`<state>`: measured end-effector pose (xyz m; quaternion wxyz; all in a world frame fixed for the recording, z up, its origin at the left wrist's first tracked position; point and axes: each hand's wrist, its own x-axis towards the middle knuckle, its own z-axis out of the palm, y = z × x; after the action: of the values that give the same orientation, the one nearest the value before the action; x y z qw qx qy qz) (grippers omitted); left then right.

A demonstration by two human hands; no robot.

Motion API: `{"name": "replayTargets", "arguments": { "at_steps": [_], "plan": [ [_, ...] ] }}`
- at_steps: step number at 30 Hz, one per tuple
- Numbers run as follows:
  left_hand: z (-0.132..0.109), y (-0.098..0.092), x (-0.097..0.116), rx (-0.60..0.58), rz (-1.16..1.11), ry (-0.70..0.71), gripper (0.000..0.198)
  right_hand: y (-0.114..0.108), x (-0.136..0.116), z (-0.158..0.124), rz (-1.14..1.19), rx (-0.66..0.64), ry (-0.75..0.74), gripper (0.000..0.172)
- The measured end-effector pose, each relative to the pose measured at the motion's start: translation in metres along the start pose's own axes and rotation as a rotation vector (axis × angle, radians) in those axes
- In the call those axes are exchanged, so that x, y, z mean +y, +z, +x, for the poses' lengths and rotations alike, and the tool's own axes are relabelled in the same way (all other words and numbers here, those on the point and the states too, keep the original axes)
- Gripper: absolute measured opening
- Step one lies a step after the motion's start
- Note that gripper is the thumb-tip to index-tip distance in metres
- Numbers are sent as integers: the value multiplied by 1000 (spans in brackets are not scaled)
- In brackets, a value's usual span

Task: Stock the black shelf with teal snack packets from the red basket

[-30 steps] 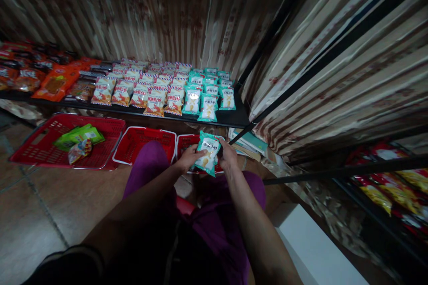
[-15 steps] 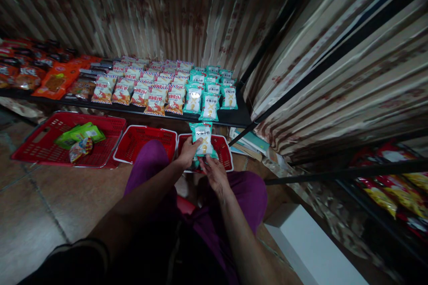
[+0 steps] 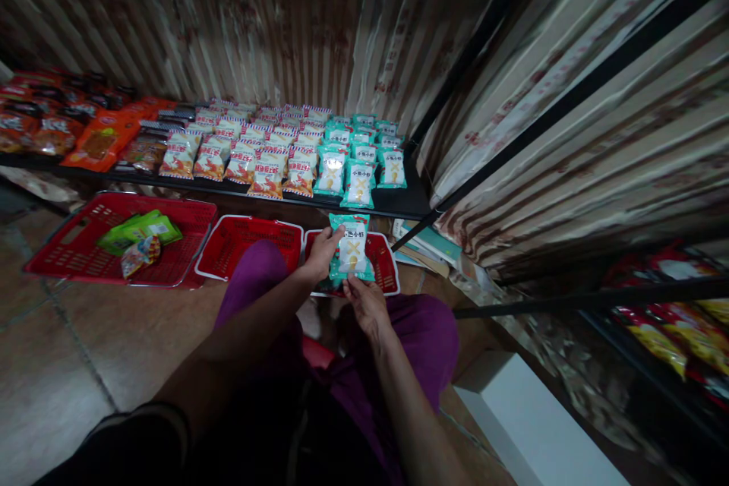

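A teal and white snack bag is held upright between my two hands, above the red basket at my knees. My left hand grips its left edge, thumb across the front. At the bottom edge, the fingers of my right hand pinch the bag. Just beyond, matching teal snack bags stand in rows at the right end of the black shelf. What lies in the basket under the held bag is mostly hidden.
Orange and white snack bags fill the shelf's middle, with orange packets further left. A second red basket and a larger one holding green packets stand on the floor. A slanting black bar and a white box are on the right.
The held snack bag has shifted slightly right and turned more fully toward me. My right hand has moved down to its bottom edge; my left hand keeps its grip on the side.
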<state>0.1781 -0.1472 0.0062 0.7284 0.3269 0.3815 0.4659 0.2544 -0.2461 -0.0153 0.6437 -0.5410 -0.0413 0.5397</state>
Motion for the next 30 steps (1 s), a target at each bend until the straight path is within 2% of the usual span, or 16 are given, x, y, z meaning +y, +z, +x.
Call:
{"name": "replayTargets", "arguments": {
  "at_steps": [5,11,15,18,21,26,30],
  "plan": [
    [7,4,9,82,-55,29,41,-2,5,0,-17,-15,-3,23],
    [16,0,11,224,-22,32,31,-4,9,-4,-16,-52,-42,23],
    [21,-4,9,236,-16,37,29,-4,12,-6,-6,-34,-45,24],
    [23,-6,7,201,-44,33,33,-2,13,-6,9,-14,-44,24],
    [19,-8,8,116,-45,-14,38,0,11,-7,44,-1,-25,25],
    [0,-11,6,-48,56,-172,40,-1,3,-4,81,16,13,23],
    [-16,-14,-6,-165,38,-205,38,-5,-1,2,96,17,-1,20]
  ]
}}
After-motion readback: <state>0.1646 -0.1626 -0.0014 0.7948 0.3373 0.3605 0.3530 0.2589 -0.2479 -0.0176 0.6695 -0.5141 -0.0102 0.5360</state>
